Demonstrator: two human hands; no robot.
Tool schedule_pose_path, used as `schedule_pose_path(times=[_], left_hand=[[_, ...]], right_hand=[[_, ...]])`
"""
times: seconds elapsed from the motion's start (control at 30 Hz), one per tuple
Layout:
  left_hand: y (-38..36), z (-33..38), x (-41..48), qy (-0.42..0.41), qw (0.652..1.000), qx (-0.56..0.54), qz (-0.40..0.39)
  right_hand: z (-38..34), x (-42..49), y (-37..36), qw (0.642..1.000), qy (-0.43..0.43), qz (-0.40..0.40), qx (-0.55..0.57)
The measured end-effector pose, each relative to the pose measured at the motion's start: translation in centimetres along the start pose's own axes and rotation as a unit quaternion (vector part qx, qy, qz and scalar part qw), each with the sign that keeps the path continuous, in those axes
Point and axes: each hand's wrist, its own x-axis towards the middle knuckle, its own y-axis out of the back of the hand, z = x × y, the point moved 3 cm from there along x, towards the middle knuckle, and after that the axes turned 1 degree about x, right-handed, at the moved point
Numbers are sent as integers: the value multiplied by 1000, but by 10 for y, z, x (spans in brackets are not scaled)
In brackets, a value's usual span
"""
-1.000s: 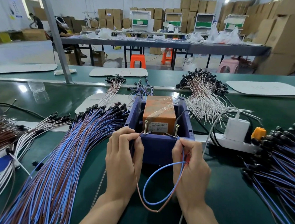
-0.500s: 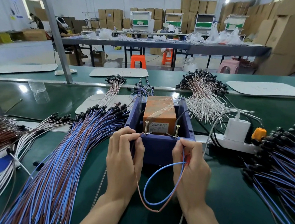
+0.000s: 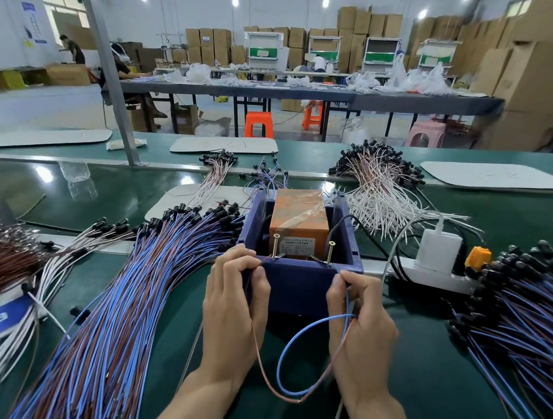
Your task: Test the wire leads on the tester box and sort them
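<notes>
Nothing has shifted mid-frame: left hand (image 3: 234, 311) still pinches the brown end of the wire lead (image 3: 280, 358) at the left screw (image 3: 275, 245) of the tester box (image 3: 297, 289); right hand (image 3: 361, 329) pinches the blue end

The wire lead (image 3: 281, 358) I hold has one light blue strand and one reddish brown. The tester box (image 3: 297, 291) is dark blue with two brass-coloured screws (image 3: 275, 245), its inner block (image 3: 298, 218) orange. The bundle (image 3: 127, 295) at my left repeats blue and brown — with black ends — on the dark green belt (image 3: 419, 398).
</notes>
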Motion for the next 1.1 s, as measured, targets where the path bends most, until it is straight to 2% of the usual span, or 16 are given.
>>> schedule_pose_path(times=[0.23, 0.37, 0.43, 0.57, 0.67, 0.7, 0.77, 0.8, 0.83, 0.87, 0.9, 0.97, 1.0, 1.03, 1.1], left_hand=[[15, 9, -9, 11, 1000, 20, -18], [30, 9, -16, 5, 990, 140, -8], [37, 5, -21, 49, 976, 206, -54], [48, -11, -29, 159, 900, 345, -217], [63, -19, -21, 176, 876, 334, -300], [69, -20, -18, 177, 854, 335, -355], [83, -18, -12, 174, 789, 358, -468], [90, -13, -9, 167, 762, 373, -502], [95, -6, -4, 151, 753, 387, -509], [97, 5, 2, 127, 773, 390, -484], [96, 21, 7, 96, 812, 369, -441], [85, 61, 10, 63, 892, 244, -376], [75, 81, 9, 62, 909, 169, -376], [62, 98, 6, 54, 906, 124, -401], [37, 120, -4, 6, 874, 143, -465]], right_hand=[[-1, -8, 9, 997, 15, -71, -10], [3, -13, 10, 987, 11, -140, -79], [4, -19, 14, 983, -4, -163, -89], [4, -29, 26, 973, -33, -200, -109], [7, -32, 35, 958, -68, -220, -173], [6, -32, 39, 953, -77, -222, -193], [4, -32, 45, 949, -90, -219, -210], [2, -33, 48, 949, -98, -213, -210], [1, -34, 51, 951, -106, -205, -206], [-1, -34, 54, 953, -110, -199, -201], [-3, -34, 56, 954, -108, -195, -201], [-9, -34, 58, 957, -93, -188, -201], [-14, -32, 60, 961, -80, -179, -195], [-18, -30, 63, 965, -62, -166, -192], [-25, -26, 70, 969, -32, -153, -190]])
